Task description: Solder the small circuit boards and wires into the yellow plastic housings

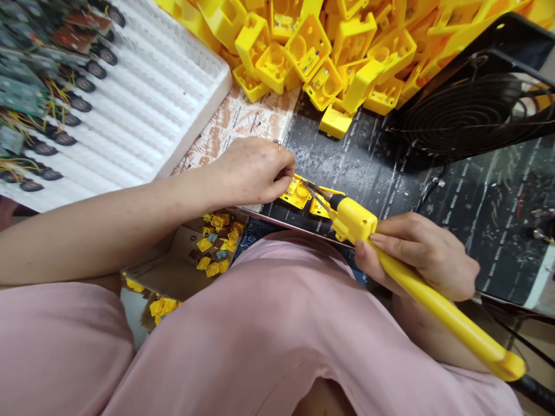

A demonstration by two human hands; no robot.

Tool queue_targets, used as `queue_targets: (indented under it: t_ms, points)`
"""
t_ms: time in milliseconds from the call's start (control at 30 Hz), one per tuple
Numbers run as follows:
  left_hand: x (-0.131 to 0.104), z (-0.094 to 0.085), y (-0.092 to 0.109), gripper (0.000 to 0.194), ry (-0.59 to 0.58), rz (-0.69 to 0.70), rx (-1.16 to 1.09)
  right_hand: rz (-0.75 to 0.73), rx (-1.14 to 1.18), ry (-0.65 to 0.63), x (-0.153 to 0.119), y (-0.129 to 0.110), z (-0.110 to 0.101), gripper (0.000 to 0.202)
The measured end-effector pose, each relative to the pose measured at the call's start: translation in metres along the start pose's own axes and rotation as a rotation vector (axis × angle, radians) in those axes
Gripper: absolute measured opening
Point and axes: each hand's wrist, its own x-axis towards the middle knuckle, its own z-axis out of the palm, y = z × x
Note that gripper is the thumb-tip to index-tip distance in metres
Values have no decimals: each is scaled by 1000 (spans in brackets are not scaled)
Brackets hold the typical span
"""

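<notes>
My right hand (418, 254) is wrapped round a yellow soldering iron (433, 300), with a thin metal tube running beside its tip. The tip points left and rests at or just over a small yellow plastic cover (296, 193) at the bench's front edge. At that cover's left side is my left hand (264, 167), fingers pinched together; what they grip, if anything, is hidden. A second yellow cover (319, 207) lies just to the right, partly behind the iron's tip.
Yellow plastic housings (307, 46) are heaped at the back. A black fan (468, 115) stands at the right. On the left, a white foam tray (173, 86) carries circuit boards with wires and round black parts. Below the bench, a cardboard box (169, 260) holds small yellow pieces.
</notes>
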Motion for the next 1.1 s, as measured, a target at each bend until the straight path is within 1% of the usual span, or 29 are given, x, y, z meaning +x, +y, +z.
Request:
queue_targets:
  t_ms: [133,267,333,400,433,500,567,633,733,867,933,1000,1100]
  points:
    - [-1,-3,0,33,12,20,6,-14,21,-30,3,1,1,25]
    - [-8,-6,-4,35,13,56,-21,60,74,54,-6,1,1,21]
    - [-13,-5,-9,40,31,69,-50,105,79,79,-14,2,3,35]
    - [-17,-3,-13,46,67,98,-64,116,50,92,-21,3,5,51]
    - [-18,-2,-15,48,86,121,-60,117,32,93,-23,4,6,55]
    - [-20,1,-16,49,116,165,-25,113,15,88,-23,4,7,62]
    - [-21,3,-14,47,149,177,22,104,22,75,-21,4,6,65]
    - [-21,3,-11,48,172,180,62,101,32,62,-18,3,5,62]
    - [-19,1,-8,50,161,192,80,114,29,56,-17,4,3,59]
    - [-21,-2,-7,41,166,104,-7,95,46,81,-22,8,1,61]
    - [-24,-3,-8,40,128,109,-53,100,56,87,-21,8,-1,60]
    - [-26,-4,-6,37,88,131,-66,100,82,83,-17,4,-4,51]
    - [-26,-5,-3,34,46,128,-43,93,175,34,-9,-3,-6,37]
